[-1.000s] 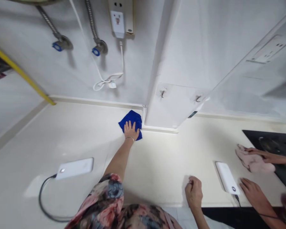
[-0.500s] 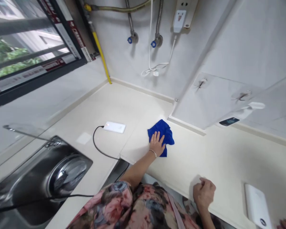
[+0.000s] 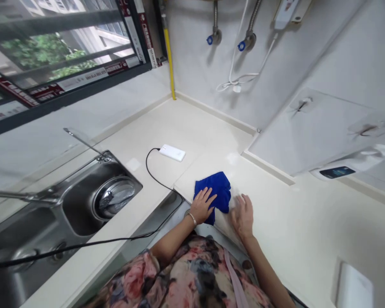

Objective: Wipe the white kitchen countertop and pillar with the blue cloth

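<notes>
A crumpled blue cloth (image 3: 218, 191) lies on the cream countertop (image 3: 285, 222) near its front edge. My left hand (image 3: 202, 206) rests flat on the cloth's near left side, fingers spread, a thin bracelet at the wrist. Just right of the cloth, my right hand (image 3: 244, 214) lies flat on the countertop with its fingers stretched out, their tips beside the cloth's right edge.
A white power bank (image 3: 172, 152) with a black cable (image 3: 154, 175) lies behind the cloth. A steel sink (image 3: 99, 201) with a tap sits at the left. Wall valves (image 3: 247, 42), a yellow pipe (image 3: 169, 51) and a window are behind. Another white device (image 3: 354, 288) lies at the lower right.
My view has swung left, bringing the sink in. The left hand drew the cloth back toward the front edge. My right hand opened from a fist and moved left beside the cloth.
</notes>
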{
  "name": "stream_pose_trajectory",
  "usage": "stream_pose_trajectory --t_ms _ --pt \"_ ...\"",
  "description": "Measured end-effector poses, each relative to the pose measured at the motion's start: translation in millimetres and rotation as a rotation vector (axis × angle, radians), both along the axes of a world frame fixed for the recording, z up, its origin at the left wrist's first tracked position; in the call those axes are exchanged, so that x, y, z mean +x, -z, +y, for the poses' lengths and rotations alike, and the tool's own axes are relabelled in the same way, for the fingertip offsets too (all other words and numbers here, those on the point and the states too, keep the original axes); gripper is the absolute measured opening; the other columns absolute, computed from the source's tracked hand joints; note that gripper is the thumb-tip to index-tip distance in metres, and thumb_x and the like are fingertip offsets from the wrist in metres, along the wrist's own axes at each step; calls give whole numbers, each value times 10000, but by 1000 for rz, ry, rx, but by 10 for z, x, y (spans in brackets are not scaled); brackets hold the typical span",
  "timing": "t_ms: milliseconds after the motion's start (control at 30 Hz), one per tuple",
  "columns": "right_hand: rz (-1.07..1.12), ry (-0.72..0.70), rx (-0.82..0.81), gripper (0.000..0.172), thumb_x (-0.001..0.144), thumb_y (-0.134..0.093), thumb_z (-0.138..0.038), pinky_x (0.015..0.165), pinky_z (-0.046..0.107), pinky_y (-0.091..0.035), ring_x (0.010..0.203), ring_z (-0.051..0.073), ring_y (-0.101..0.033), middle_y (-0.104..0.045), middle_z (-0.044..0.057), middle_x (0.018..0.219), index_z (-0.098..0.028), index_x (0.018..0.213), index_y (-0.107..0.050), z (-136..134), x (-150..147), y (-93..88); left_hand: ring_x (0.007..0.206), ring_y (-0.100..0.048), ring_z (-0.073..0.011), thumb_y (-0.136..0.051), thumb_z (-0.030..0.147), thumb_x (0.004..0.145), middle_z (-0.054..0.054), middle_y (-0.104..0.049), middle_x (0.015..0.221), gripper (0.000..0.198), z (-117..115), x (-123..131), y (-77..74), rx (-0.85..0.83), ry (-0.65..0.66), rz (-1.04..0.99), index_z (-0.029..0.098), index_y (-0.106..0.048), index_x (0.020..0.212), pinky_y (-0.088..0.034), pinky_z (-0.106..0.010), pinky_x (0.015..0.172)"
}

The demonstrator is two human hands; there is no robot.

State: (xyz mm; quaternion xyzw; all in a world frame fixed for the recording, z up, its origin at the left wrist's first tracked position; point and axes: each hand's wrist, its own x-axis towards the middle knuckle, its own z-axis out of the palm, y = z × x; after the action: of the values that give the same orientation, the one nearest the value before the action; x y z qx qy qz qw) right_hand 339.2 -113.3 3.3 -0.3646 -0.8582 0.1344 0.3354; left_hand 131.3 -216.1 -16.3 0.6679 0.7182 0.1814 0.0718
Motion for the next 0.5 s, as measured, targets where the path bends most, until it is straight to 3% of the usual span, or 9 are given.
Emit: stream_pose_trajectory --t_ms 100,200,300,500 --pt "-65 -246 13 597 957 -466 -224 1224 626 -378 1578 354 -242 -399 170 1612 -184 1548 -390 -35 -381 -78 1597 -272 -306 -591 331 992 -114 -359 1700 587 -202 -34 -31 -28 -11 -6 249 -469 1560 -325 -547 1268" --pt "-142 -395 -6 615 939 -457 -204 1253 624 -325 1577 334 -269 -419 163 1621 -175 1551 -402 -92 -615 -22 1596 -281 -281 -592 293 987 -93 -388 1688 576 -371 -93 -53 -51 -7 -28 257 -473 1549 -315 -527 1280" --pt "-250 -440 -30 617 919 -461 -218 1264 658 -254 1558 342 -312 -440 186 1610 -148 1531 -443 -136 -703 79 1596 -283 -278 -625 282 964 -93 -390 1687 591 -453 -161 -47 -68 -6 -54 258 -482 1537 -304 -523 1287" --pt "-428 -485 9 701 881 -557 -310 1264 656 -218 1599 385 -194 -273 221 1701 -113 1545 -444 -118 -679 122 1601 -266 -287 -665 283 931 -97 -381 1692 567 -308 -297 33 -50 14 -100 237 -531 1481 -297 -534 1289"
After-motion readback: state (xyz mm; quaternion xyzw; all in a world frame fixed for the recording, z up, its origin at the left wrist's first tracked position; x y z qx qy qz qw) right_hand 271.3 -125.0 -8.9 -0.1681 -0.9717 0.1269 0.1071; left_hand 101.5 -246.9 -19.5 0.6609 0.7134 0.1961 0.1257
